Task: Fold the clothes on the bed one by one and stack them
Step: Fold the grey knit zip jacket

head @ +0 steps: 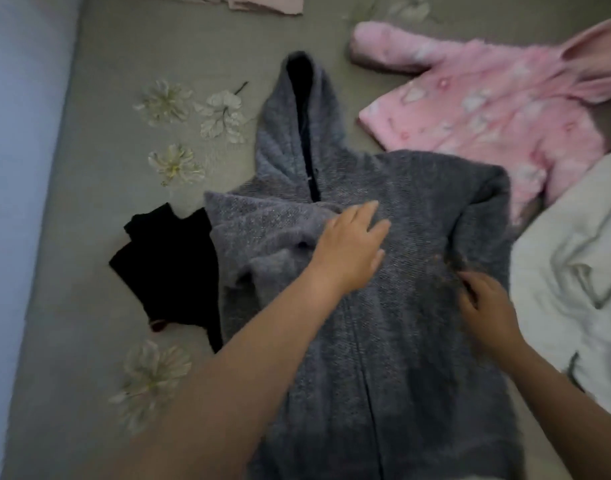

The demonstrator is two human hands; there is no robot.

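The grey hooded jacket (383, 271) lies flat on the bed (89, 202), pressed at its chest by the flat, straight-fingered left hand (349, 244), its right side pinched by the right hand (484, 303), between a folded black garment (169, 261) and a pink fleece jacket (487, 109).

The left hand (349, 247) reaches in from the near left on a bare forearm that runs diagonally up toward the middle. It lies palm down, with the fingers (373, 216) straight, slightly spread and pointing to the far right. The right hand (484, 306) enters from the near right, its forearm angled toward the far left. Its fingers are curled, the tips bent inward toward the left, though blur hides exactly how they close. The two hands are near each other but apart.
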